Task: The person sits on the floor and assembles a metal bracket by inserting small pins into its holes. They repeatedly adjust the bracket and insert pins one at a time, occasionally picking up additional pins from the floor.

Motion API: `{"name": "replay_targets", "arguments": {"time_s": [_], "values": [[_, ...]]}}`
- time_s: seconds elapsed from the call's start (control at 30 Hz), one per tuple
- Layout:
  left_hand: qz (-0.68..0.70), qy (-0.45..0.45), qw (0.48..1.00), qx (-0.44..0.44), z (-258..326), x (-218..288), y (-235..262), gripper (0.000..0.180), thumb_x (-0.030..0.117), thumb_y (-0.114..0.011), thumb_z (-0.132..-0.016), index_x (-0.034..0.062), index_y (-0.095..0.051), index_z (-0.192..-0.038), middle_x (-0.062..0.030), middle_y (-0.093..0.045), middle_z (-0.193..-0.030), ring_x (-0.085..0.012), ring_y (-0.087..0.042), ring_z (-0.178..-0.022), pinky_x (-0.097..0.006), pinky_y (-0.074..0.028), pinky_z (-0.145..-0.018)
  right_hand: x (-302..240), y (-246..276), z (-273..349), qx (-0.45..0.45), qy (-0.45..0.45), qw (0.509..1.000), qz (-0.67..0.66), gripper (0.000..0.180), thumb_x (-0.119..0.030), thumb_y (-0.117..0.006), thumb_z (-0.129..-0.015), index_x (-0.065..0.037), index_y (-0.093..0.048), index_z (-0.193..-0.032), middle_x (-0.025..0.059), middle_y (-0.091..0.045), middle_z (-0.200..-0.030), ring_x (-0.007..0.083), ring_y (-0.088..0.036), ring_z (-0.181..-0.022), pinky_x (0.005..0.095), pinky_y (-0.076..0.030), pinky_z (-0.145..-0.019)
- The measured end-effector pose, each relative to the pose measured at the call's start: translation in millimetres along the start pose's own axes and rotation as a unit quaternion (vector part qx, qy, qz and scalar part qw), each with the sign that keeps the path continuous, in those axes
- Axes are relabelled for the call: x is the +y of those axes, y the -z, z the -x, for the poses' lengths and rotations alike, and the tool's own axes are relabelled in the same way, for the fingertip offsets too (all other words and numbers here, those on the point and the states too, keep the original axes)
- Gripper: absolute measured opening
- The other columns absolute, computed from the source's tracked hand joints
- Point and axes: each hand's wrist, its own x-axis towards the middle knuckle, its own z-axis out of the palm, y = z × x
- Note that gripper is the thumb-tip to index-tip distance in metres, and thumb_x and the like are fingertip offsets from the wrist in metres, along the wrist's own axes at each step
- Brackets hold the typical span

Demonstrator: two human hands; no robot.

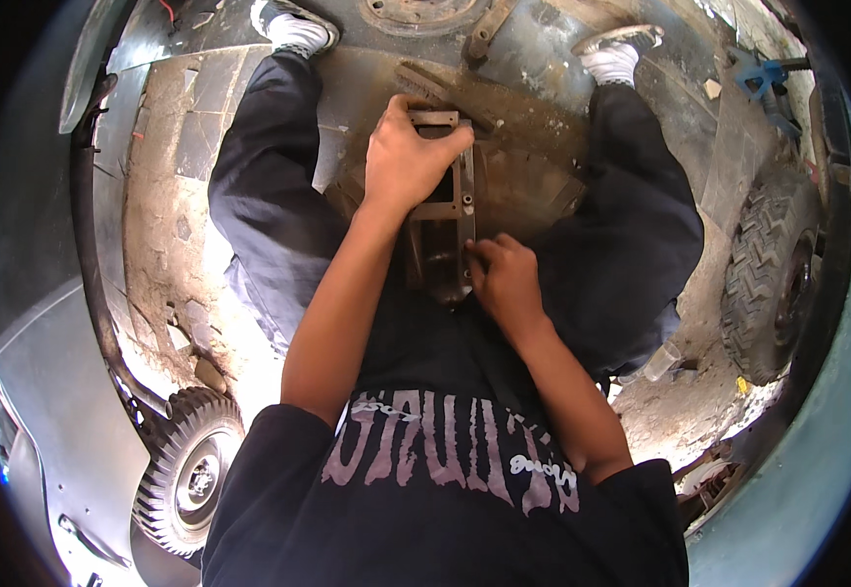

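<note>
A long, grey-brown metal housing (437,210) with rectangular openings and a flange with bolt holes lies between my legs, its rounded end toward me. My left hand (408,157) is closed round its far end, thumb over the right-hand rim and fingers over the left. Beside the near part of the right flange is my right hand (509,282), its fingers bent and pressed together against the edge. Anything small between those fingertips is hidden.
Beyond the housing lies a brush-like strip (425,83), with a metal bar (487,34) and a round metal part (423,14) farther off. Vehicle wheels stand at left (190,474) and right (773,274). A blue clamp-like tool (763,78) sits at the far right; a clear cup (662,362) lies nearer.
</note>
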Motion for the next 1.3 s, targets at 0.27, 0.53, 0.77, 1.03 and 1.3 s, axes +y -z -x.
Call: {"name": "replay_targets", "arguments": {"time_s": [0.27,0.53,0.77,1.03,1.3], "values": [[-0.015,0.012,1.0,-0.004,-5,-3,1,0.075,0.048,-0.09,-0.074,-0.0039,-0.07,-0.125,-0.0255,-0.079,-0.118,-0.0399,-0.077,-0.116,-0.047,-0.059,-0.104,-1,-3,-7,0.02,0.031,0.999,0.012,0.009,-0.006,-0.078,-0.088,-0.001,-0.081,-0.094,0.0232,-0.068,-0.085,0.0467,-0.07,-0.081,0.055,-0.057,-0.076],[-0.017,0.034,0.999,-0.009,-10,-7,-2,0.078,0.053,-0.088,-0.074,-0.0023,-0.071,-0.126,-0.0246,-0.079,-0.126,-0.0387,-0.074,-0.125,-0.045,-0.056,-0.111,12,-5,-40,0.029,0.07,0.996,0.037,0.009,-0.007,-0.079,-0.086,-0.001,-0.082,-0.091,0.0276,-0.072,-0.089,0.0497,-0.072,-0.085,0.0581,-0.058,-0.081],[-0.038,0.064,0.996,-0.045,-15,4,2,0.082,0.054,-0.089,-0.074,-0.0003,-0.071,-0.133,-0.0218,-0.078,-0.131,-0.0353,-0.073,-0.128,-0.043,-0.055,-0.113,8,7,-1,-0.002,0.038,0.999,0.003,0.01,-0.007,-0.079,-0.085,0.001,-0.081,-0.091,0.0288,-0.073,-0.086,0.049,-0.072,-0.085,0.0564,-0.057,-0.081],[-0.033,0.049,0.998,-0.035,-16,-3,2,0.088,0.056,-0.09,-0.074,-0.0031,-0.067,-0.136,-0.0246,-0.077,-0.131,-0.0378,-0.072,-0.128,-0.045,-0.055,-0.113,1,-3,-28,0.051,0.077,0.995,0.045,0.01,-0.005,-0.078,-0.084,0.0,-0.082,-0.091,0.0284,-0.074,-0.09,0.0473,-0.074,-0.089,0.0556,-0.058,-0.085],[-0.03,0.038,0.999,-0.013,-6,-1,-2,0.08,0.053,-0.089,-0.073,-0.0019,-0.068,-0.128,-0.0245,-0.079,-0.124,-0.0411,-0.074,-0.122,-0.048,-0.057,-0.108,0,-4,-45,0.091,0.081,0.992,0.023,0.008,-0.001,-0.079,-0.083,-0.001,-0.081,-0.091,0.0238,-0.074,-0.088,0.0468,-0.073,-0.085,0.0549,-0.058,-0.079]]}}
